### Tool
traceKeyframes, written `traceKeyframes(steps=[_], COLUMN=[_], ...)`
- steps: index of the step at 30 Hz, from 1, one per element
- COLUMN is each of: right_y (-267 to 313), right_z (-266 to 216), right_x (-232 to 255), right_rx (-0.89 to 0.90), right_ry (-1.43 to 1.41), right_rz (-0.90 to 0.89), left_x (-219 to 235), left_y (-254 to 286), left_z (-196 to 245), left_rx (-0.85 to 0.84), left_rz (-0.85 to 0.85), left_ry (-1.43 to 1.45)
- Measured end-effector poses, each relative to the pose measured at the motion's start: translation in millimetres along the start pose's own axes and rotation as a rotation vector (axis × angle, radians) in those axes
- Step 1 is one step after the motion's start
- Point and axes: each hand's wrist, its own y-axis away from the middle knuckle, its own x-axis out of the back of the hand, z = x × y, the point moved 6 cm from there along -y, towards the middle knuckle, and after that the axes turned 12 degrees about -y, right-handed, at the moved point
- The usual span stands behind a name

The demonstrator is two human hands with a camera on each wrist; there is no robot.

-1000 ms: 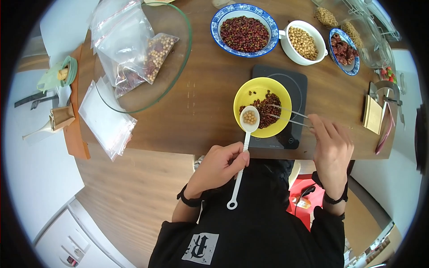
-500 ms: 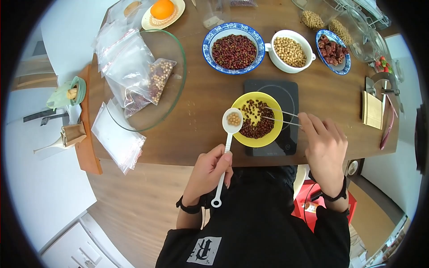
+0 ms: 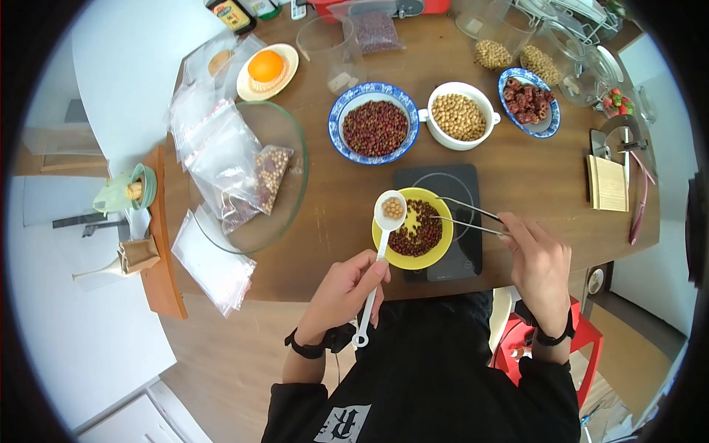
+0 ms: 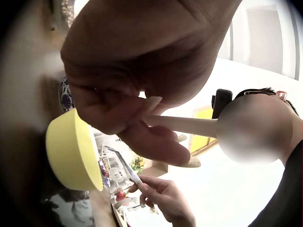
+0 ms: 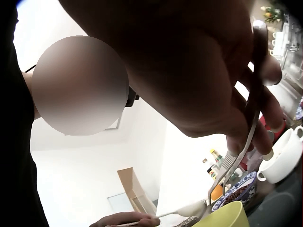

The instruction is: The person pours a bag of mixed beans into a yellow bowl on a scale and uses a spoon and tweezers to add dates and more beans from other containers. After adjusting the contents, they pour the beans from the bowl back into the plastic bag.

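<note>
In the head view the left hand (image 3: pixel 343 294) grips the handle of a white spoon (image 3: pixel 390 210) that holds several pale round beans. The spoon's bowl is over the left rim of a yellow bowl (image 3: pixel 413 262) with dark red beans (image 3: pixel 425 240) inside. From the right, the right hand (image 3: pixel 539 269) pinches metal tongs (image 3: pixel 473 214), their tips over the beans in the yellow bowl. This bowl stands on a black induction plate (image 3: pixel 465 188). The left wrist view shows the left hand (image 4: pixel 137 61) curled round the handle; in the right wrist view the right hand (image 5: pixel 203 71) holds the tongs.
Behind stand a blue-rimmed bowl of red beans (image 3: pixel 375 129), a white pot of pale beans (image 3: pixel 459 117) and a dish of dried red fruit (image 3: pixel 528 102). At left are a glass bowl (image 3: pixel 292 203) holding filled bags, empty bags (image 3: pixel 210 262) and an orange (image 3: pixel 266 66). Glass jars stand back right.
The head view has tilted up, showing more of the table's back. The spoon has moved from over the yellow bowl's inside to its left rim. Both hands keep their grips; the beans have spread, baring yellow bottom.
</note>
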Motion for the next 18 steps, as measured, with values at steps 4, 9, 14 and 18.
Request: traceKeyframes(steps=[4,9,14,18], right_y=[17.7,38.4,54.1,59.2], right_z=[21.8,39.9,49.5,50.1], right_x=[2.6,5.5,1.7,5.6], right_rx=[-0.169,-0.277,-0.353,-0.35], right_ry=[-0.125,-0.233,-0.255,-0.256], right_rz=[0.081,0.186,0.217,0.254], left_x=[7.9,15.5,11.2,-5.4], left_y=[-19.8,-67.0,-128.4,-149.3], left_z=[34.1,80.7,120.6,127.7], left_rx=[-0.006,-0.1,-0.304,-0.653], left_rz=[-0.094,-0.115,0.102,0.518], left_ry=[-0.089,-0.235,-0.679,-1.425])
